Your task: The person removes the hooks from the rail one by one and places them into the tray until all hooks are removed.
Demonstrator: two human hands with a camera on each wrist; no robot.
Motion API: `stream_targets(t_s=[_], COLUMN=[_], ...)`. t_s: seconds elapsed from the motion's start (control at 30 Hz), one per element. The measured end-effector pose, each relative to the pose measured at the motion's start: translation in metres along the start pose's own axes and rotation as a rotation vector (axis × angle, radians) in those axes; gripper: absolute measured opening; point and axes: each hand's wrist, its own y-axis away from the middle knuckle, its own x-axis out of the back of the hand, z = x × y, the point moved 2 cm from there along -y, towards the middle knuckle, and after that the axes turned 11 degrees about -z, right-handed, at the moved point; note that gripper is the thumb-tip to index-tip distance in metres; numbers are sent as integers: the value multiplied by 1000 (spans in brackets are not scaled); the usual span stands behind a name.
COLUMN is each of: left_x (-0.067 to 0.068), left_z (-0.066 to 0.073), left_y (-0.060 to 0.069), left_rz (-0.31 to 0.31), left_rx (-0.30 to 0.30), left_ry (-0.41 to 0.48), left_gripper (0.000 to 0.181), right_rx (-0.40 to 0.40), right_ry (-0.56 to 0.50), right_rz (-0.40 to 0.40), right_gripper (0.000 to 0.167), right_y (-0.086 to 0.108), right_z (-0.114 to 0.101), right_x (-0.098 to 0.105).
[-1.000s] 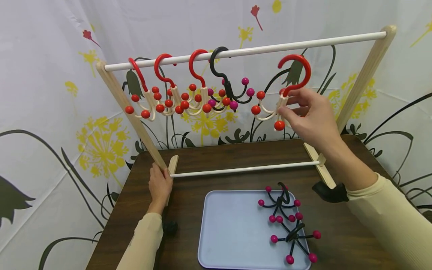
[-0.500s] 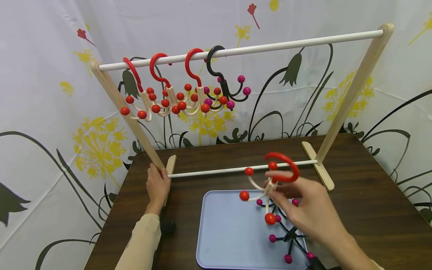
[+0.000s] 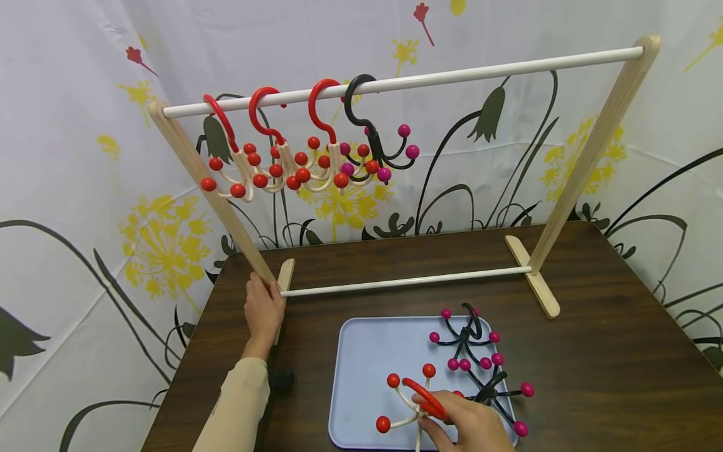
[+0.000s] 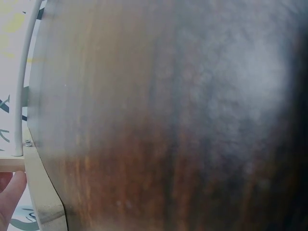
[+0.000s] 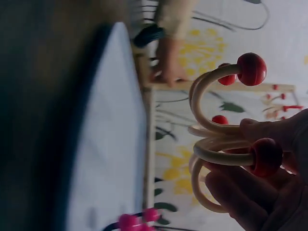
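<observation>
The right grip pinches the red-hooked hanger by its pale middle, above the near part of the blue tray; in the right wrist view its curved arms look apart from the tray. The left grip grasps the foot of the left post. On the upper bar hang 3 red hangers and 1 black hanger. On the tray's right side lie the far piece and the near piece, 2 black hangers with magenta balls, the near piece reaching past the rim. To handle this step well, I'd lower the hanger level and slowly, swing its arms left of those 2, since the prongs could snag, and let go only once it sits steady.
</observation>
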Motion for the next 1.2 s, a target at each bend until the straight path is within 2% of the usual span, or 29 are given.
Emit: stream_targets(t_s=[0.13,0.27,0.5,0.8,1.03,1.2], left_x=[0,0,1,0,0,1], left_z=[1,1,2,2,2,2], left_y=[0,0,0,1,0,0], left_rz=[4,-1,-13,-6,-2,-6], left_rx=[2,8,-1,-3,-3,5], left_ry=[6,7,16,12,16,11], left_gripper=[27,27,27,26,25,25], right_rx=[-40,-54,-103,-186,-284,-299], right_ry=[67,109,243,271,294,284], right_rz=[49,55,91,59,79,84], right_gripper=[26,27,27,29,29,30], right_y=[2,4,9,4,3,4], right_z=[13,22,35,46,50,50], right_x=[-12,-20,-26,-27,-26,-25])
